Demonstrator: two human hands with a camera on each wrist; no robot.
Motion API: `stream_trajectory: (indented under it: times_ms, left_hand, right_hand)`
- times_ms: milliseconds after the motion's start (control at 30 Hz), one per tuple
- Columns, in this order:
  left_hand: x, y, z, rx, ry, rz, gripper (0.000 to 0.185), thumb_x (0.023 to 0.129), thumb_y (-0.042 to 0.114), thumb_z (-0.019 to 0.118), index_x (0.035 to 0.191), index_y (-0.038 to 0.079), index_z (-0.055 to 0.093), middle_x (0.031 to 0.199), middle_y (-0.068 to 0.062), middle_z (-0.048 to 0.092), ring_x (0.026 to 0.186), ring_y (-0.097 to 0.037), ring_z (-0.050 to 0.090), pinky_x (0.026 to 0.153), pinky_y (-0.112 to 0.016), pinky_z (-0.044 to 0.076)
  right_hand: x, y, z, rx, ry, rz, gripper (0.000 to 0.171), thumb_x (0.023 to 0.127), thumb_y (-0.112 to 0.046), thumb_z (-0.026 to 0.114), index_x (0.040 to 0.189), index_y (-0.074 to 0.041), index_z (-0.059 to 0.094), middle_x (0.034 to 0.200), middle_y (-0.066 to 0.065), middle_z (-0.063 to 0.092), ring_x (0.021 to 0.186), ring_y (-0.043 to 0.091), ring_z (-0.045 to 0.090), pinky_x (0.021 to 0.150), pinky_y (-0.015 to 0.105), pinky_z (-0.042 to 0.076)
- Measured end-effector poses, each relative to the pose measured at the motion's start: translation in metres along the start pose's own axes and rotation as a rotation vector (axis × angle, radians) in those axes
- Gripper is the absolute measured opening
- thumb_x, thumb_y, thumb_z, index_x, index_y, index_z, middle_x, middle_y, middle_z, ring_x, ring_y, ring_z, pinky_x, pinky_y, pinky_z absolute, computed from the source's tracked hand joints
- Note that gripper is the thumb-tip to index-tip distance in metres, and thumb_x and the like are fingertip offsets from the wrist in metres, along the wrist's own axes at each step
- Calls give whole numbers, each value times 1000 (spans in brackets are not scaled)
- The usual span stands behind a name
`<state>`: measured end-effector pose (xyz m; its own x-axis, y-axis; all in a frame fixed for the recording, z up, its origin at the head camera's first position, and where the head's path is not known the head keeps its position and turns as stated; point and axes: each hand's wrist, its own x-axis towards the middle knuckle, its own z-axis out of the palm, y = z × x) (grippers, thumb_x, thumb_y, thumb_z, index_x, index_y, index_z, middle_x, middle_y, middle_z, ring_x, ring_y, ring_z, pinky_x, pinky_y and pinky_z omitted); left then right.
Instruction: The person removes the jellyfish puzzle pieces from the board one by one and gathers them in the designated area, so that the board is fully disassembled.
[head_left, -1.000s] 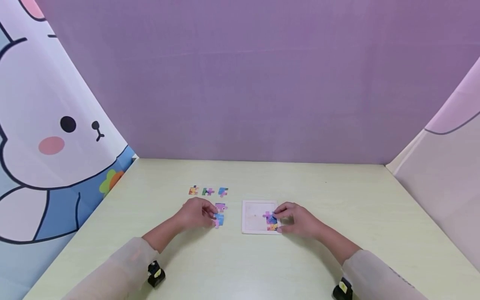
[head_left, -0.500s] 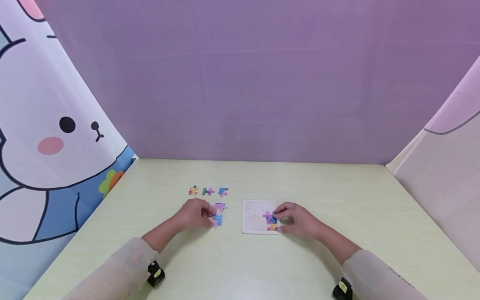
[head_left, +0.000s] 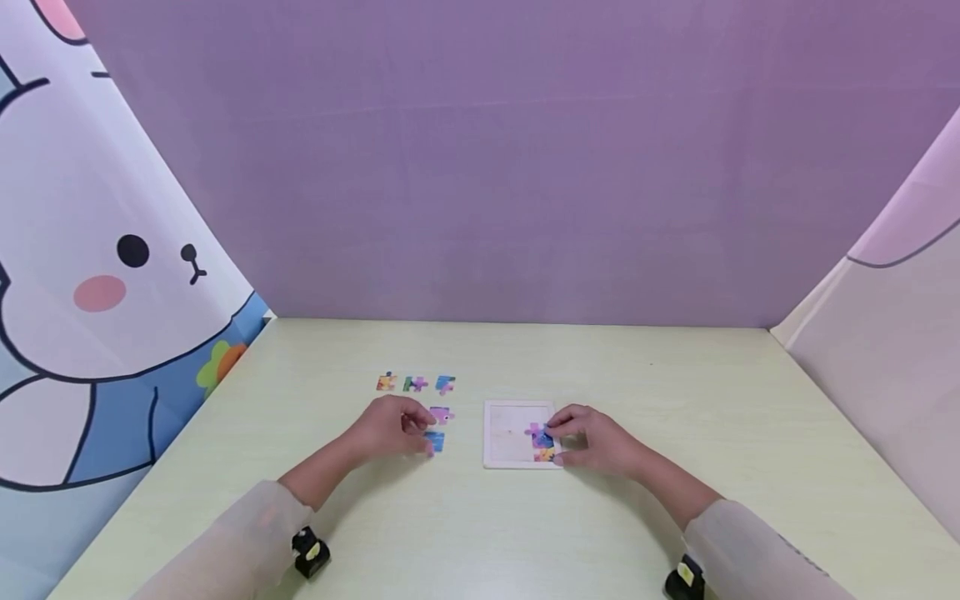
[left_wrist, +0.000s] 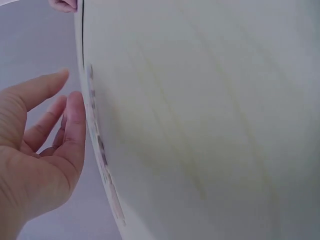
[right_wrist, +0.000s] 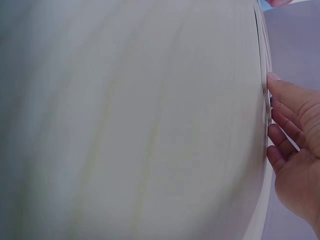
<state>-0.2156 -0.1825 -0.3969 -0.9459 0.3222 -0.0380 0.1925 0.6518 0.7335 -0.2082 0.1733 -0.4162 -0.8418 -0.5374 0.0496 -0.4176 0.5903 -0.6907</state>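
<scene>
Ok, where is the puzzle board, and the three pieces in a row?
puzzle board (head_left: 506, 433), head view, bare left part.
three pieces in a row (head_left: 415, 383), head view, middle piece.

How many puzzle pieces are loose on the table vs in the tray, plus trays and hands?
Loose puzzle pieces: 5, namely far row, pink piece, blue piece at the left hand
Pieces in tray: 2, at the right hand
Tray: 1
Hands: 2
Total: 10
</scene>
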Motion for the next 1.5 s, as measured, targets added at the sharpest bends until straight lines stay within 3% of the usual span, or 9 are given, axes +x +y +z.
stream_trajectory:
  times_ms: [233,467,767,1000,1233,1500]
  left_hand:
    - [-1,10,2,-68,-4,1,30,73,9,85,101,9,74,88,-1,67,78,-16,60,64,-30,52]
    - [-2,23,3,-112,-22,71,32,77,15,84,105,6,73,96,-8,68,84,-17,63,61,-29,53]
    - [0,36,9,-175,-35,129,37,78,18,84,111,6,72,103,-12,69,91,-16,66,77,-30,56]
    - [4,47,16,-199,-44,147,36,79,19,83,111,6,72,106,-13,68,92,-18,65,80,-30,55]
    - [9,58,24,-251,-57,216,29,80,17,82,107,9,74,110,-14,67,97,-24,65,80,-29,55]
    - [16,69,34,-241,-65,257,25,81,18,81,105,14,75,106,-2,68,99,-28,63,80,-30,54]
  right_hand:
    - [-1,0,0,-4,1,0,39,82,-18,80,117,-2,70,123,5,58,118,33,50,97,52,42]
    - [0,0,1,0,3,9,39,83,-17,79,117,-2,70,123,5,58,118,32,49,98,52,41]
    - [1,-1,1,-6,6,16,37,83,-18,79,117,-4,71,124,5,58,120,33,49,100,53,41]
    - [1,-2,1,-10,9,23,36,82,-17,80,115,-5,72,124,4,58,121,33,48,100,55,39]
    - [1,-2,1,-15,9,26,37,82,-17,80,116,-5,72,124,4,58,122,34,48,101,55,39]
    - [1,-1,2,-25,13,25,36,82,-16,80,116,-6,72,123,2,60,119,31,50,101,54,39]
